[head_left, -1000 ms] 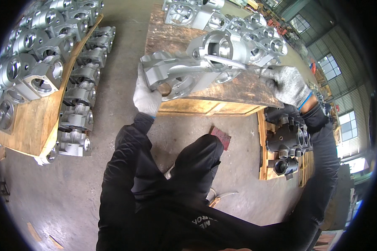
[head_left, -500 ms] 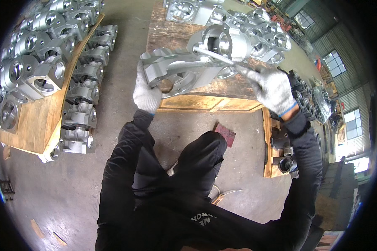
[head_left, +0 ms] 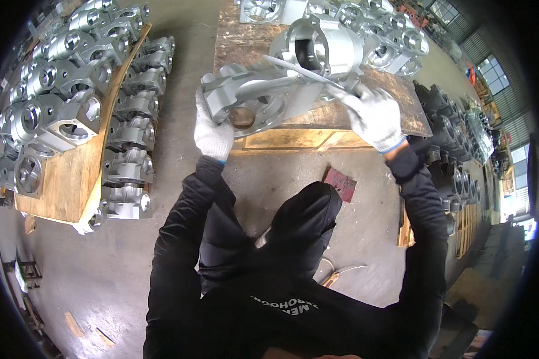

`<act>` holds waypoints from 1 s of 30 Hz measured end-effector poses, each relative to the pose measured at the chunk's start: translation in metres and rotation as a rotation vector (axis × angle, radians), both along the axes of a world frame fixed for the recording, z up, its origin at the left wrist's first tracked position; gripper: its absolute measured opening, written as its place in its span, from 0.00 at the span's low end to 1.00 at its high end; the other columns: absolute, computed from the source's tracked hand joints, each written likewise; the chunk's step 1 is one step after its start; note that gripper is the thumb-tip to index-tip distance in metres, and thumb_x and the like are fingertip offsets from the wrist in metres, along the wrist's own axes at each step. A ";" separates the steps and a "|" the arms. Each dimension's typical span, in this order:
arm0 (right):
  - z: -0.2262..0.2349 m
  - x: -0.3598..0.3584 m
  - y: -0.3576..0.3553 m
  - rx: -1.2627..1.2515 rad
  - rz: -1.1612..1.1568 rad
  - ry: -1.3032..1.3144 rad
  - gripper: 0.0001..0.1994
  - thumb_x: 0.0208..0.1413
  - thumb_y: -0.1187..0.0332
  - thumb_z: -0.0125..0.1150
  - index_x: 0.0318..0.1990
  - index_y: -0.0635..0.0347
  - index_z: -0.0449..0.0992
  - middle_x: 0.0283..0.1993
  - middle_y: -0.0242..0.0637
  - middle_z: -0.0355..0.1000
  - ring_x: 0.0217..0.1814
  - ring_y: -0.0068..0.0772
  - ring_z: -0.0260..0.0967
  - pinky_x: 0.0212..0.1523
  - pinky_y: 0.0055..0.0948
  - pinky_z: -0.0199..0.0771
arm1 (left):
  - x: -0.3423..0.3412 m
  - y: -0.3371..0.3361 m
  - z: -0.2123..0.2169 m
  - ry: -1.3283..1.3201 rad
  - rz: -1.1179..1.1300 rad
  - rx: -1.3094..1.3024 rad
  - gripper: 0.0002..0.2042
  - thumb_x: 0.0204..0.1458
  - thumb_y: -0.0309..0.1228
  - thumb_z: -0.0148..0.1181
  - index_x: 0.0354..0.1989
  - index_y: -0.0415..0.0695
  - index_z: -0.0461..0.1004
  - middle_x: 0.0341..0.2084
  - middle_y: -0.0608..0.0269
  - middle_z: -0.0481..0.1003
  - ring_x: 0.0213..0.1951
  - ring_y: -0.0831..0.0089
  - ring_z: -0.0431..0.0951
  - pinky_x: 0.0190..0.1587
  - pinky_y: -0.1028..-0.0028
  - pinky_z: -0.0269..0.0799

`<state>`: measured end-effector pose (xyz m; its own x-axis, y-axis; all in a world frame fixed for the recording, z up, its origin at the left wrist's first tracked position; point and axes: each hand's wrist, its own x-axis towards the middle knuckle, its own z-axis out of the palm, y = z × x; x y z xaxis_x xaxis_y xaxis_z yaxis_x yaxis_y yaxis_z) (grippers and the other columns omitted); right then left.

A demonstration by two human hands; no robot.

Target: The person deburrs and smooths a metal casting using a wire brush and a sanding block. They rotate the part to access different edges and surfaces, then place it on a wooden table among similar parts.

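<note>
A large silver-grey metal housing casting point(head_left: 346, 52), with a round bore and a flanged end, is tilted over the near edge of the wooden bench point(head_left: 236, 46). My left hand point(head_left: 214, 136), in a white knit glove, is closed round its left flanged end. In my gloved right hand point(head_left: 374, 119) is a long, thin grey file point(head_left: 302, 70), gripped at its right end. The file points left across the top of the casting, just in front of the bore. My right fingertips partly hide its held end.
More silver castings point(head_left: 384, 51) stand at the bench's far right. To the left, a wooden board point(head_left: 72, 188) carries several castings, with others point(head_left: 129, 166) stacked beside it. Dark castings point(head_left: 446, 128) lie at right. A dark red piece point(head_left: 341, 183) and a curved tool point(head_left: 335, 275) are on the floor.
My right hand has shifted slightly left, and the file has slid further left across the casting. My left hand keeps its hold. The whole view has shifted a little.
</note>
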<state>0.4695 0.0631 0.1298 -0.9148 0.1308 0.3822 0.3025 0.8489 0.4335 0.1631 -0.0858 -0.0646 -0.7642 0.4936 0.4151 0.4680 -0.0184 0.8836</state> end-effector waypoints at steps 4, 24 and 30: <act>-0.002 -0.002 -0.007 -0.031 -0.162 0.020 0.30 0.56 0.69 0.63 0.67 0.28 0.76 0.33 0.36 0.71 0.29 0.40 0.73 0.35 0.38 0.77 | -0.008 0.006 -0.010 -0.146 -0.119 0.142 0.47 0.52 0.13 0.60 0.81 0.53 0.47 0.66 0.46 0.72 0.65 0.56 0.75 0.66 0.65 0.70; -0.100 -0.006 0.031 0.158 -0.003 0.360 0.34 0.50 0.67 0.63 0.67 0.22 0.75 0.32 0.27 0.68 0.30 0.27 0.70 0.34 0.31 0.71 | -0.011 0.005 -0.022 -0.045 -0.071 0.223 0.44 0.52 0.12 0.57 0.79 0.46 0.48 0.62 0.47 0.73 0.61 0.61 0.76 0.63 0.67 0.72; -0.123 -0.023 0.045 0.131 0.047 0.409 0.31 0.50 0.67 0.63 0.64 0.21 0.78 0.29 0.28 0.65 0.28 0.28 0.69 0.31 0.33 0.69 | -0.011 0.001 -0.018 -0.315 -0.270 0.383 0.46 0.49 0.06 0.53 0.80 0.45 0.47 0.68 0.49 0.66 0.65 0.63 0.71 0.67 0.68 0.68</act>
<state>0.4464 0.1084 0.0069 -0.6881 0.0190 0.7253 0.4340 0.8119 0.3904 0.1524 -0.0849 -0.0827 -0.7476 0.5478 0.3754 0.1170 -0.4478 0.8864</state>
